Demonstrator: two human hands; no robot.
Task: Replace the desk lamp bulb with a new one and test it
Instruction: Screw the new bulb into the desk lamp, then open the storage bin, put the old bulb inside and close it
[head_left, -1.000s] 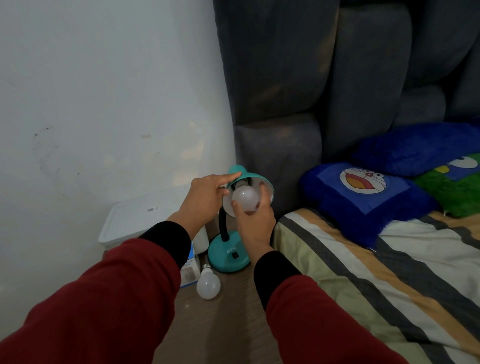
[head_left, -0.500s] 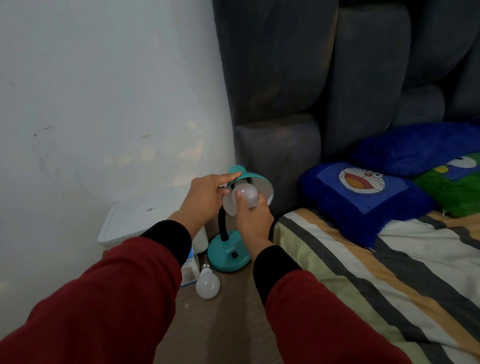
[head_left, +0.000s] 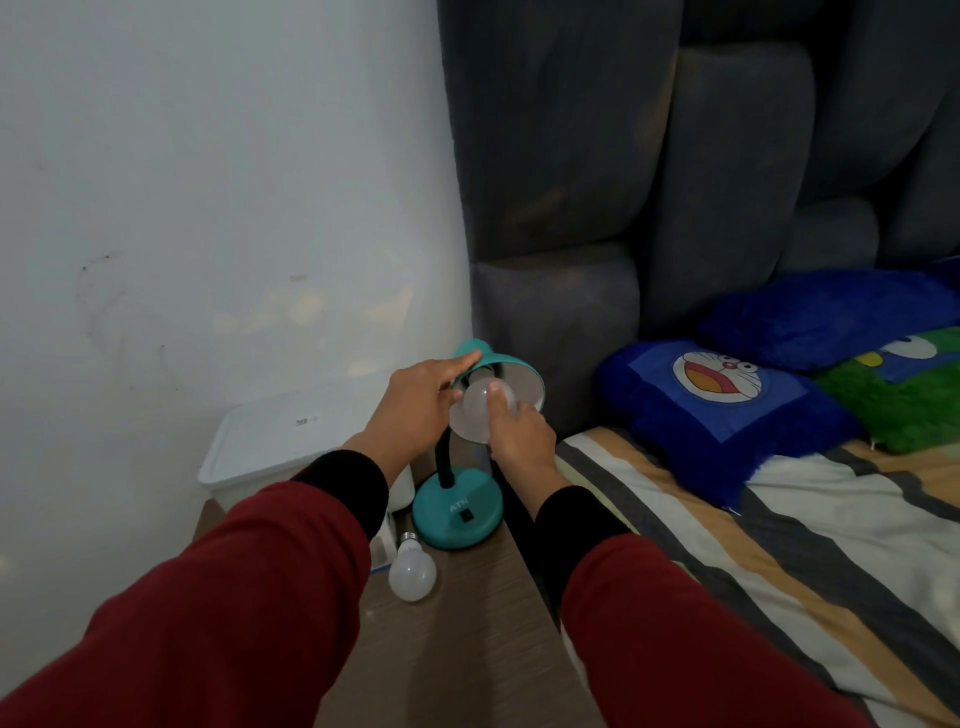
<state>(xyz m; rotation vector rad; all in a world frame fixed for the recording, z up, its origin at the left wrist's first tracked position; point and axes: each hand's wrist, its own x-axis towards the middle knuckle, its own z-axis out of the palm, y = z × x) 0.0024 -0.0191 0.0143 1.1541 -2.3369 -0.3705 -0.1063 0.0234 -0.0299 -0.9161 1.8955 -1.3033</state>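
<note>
A teal desk lamp stands on the wooden bedside table (head_left: 483, 623), its round base (head_left: 458, 514) near the table's back and its shade (head_left: 511, 371) tilted toward me. My left hand (head_left: 421, 410) holds the shade's left side and top. My right hand (head_left: 517, 434) grips a white bulb (head_left: 480, 410) seated in the shade's mouth, thumb across its front. A second white bulb (head_left: 412, 570) lies loose on the table in front of the base, screw cap pointing away.
A white lidded plastic box (head_left: 280, 441) sits at the table's back left against the wall. A small carton (head_left: 382, 545) peeks out beside my left sleeve. To the right lies a striped bed (head_left: 779, 545) with blue pillows (head_left: 717, 395) and a grey padded headboard (head_left: 649, 182).
My right hand has turned on the bulb, its thumb shifting across the front. The left hand keeps holding the shade. The lamp and loose bulb have not moved.
</note>
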